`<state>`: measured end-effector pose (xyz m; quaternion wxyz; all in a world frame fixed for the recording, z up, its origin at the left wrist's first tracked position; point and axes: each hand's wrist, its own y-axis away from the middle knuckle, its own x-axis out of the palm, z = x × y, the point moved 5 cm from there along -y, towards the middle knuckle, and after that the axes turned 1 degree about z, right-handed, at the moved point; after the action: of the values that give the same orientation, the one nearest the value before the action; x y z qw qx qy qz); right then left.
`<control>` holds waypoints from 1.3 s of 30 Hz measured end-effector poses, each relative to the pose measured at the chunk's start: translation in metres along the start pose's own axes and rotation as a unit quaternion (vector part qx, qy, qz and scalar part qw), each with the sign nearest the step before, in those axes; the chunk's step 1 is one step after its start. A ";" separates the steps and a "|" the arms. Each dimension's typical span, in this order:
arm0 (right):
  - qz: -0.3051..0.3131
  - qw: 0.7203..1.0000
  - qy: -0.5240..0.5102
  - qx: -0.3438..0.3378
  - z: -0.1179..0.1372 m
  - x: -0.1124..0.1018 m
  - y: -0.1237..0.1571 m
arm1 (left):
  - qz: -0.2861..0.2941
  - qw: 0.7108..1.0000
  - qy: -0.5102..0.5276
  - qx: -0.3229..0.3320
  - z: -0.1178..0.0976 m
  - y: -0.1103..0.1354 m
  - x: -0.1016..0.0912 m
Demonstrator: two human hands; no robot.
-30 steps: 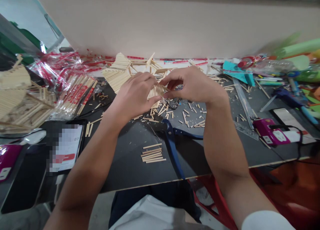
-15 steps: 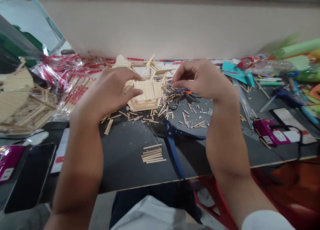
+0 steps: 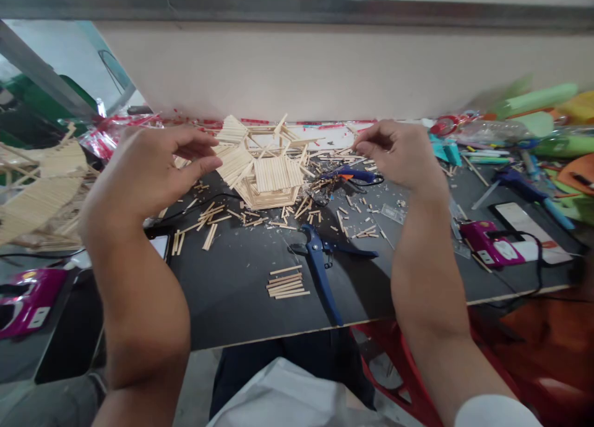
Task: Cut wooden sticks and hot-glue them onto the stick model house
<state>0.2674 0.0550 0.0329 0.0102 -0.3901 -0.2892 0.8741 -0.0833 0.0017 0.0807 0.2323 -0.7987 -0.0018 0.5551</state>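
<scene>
A small wooden stick model (image 3: 278,174) with slatted, sloping roof panels and an open frame stands at the middle back of the table. My left hand (image 3: 162,167) hovers left of it, thumb and fingers apart, holding nothing. To the right of the model, my right hand (image 3: 390,148) is raised with thumb and fingertips pinched together. A pale bit of stick (image 3: 351,129) shows by those fingertips, but I cannot tell whether it is held. Below the model lie blue-handled cutters (image 3: 320,272), beside a small row of cut sticks (image 3: 288,284).
Short stick offcuts (image 3: 366,231) litter the dark table (image 3: 223,315). A blue glue gun (image 3: 359,174) lies right of the model. Another stick model (image 3: 41,192) stands far left. Magenta power sockets (image 3: 492,244), a phone (image 3: 529,232) and a second glue gun (image 3: 524,185) are at right.
My left hand has drawn back leftward from the model's roof, uncovering its left panel. My right hand has shifted right, away from the model, still pinched. The camera view has tilted up slightly.
</scene>
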 end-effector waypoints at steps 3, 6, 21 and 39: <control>-0.024 0.998 0.040 0.044 -0.028 0.013 0.016 | 0.002 1.000 -0.010 0.011 -0.003 0.004 -0.004; -0.055 0.988 0.085 0.116 -0.059 0.030 0.040 | 0.026 0.999 -0.018 0.027 -0.013 0.010 -0.010; -0.026 0.958 0.212 0.190 -0.084 0.078 0.070 | 0.360 0.922 -0.016 0.145 -0.063 0.065 0.126; 0.002 0.955 0.208 0.212 -0.085 0.077 0.069 | 0.132 0.984 -0.061 0.103 -0.050 0.068 0.174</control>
<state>0.2867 0.0582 -0.0997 0.1508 -0.5527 -0.0883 0.8148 0.0107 -0.0322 -0.0846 0.2375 -0.7282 0.1470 0.6259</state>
